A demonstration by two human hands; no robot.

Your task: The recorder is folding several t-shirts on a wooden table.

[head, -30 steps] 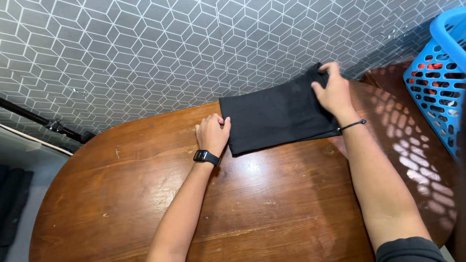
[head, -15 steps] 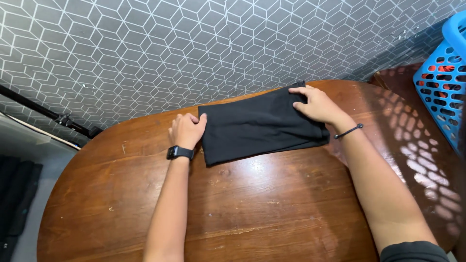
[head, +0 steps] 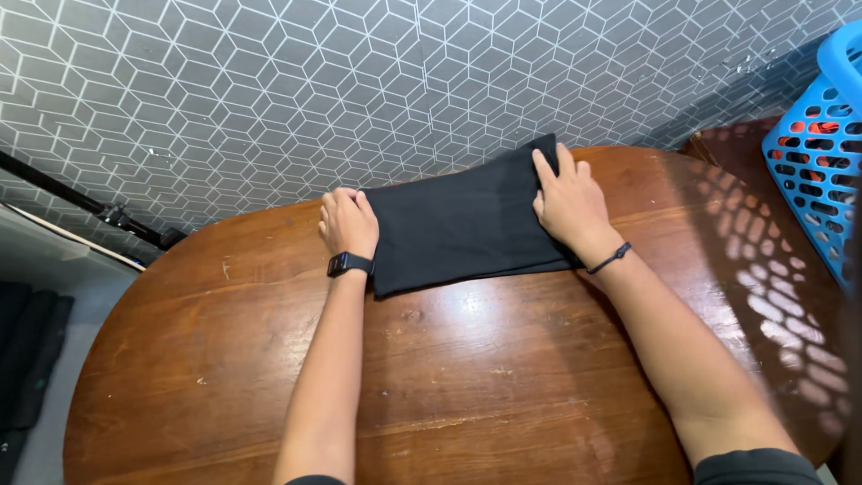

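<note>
Folded black cloth rectangle point(head: 453, 229) lies flat at far edge of rounded brown wooden table point(head: 467, 377), close to grey geometric-tiled wall point(head: 269, 90). Right hand point(head: 567, 202) rests palm-down on cloth's right end, fingers spread, grip released, nothing grasped. Left hand point(head: 348, 223), black smartwatch point(head: 349, 264) at wrist, curled against cloth's left edge; cannot tell whether grip pinches fabric. Blue plastic perforated laundry basket point(head: 822, 153) stands right of table, well apart from cloth.
</note>
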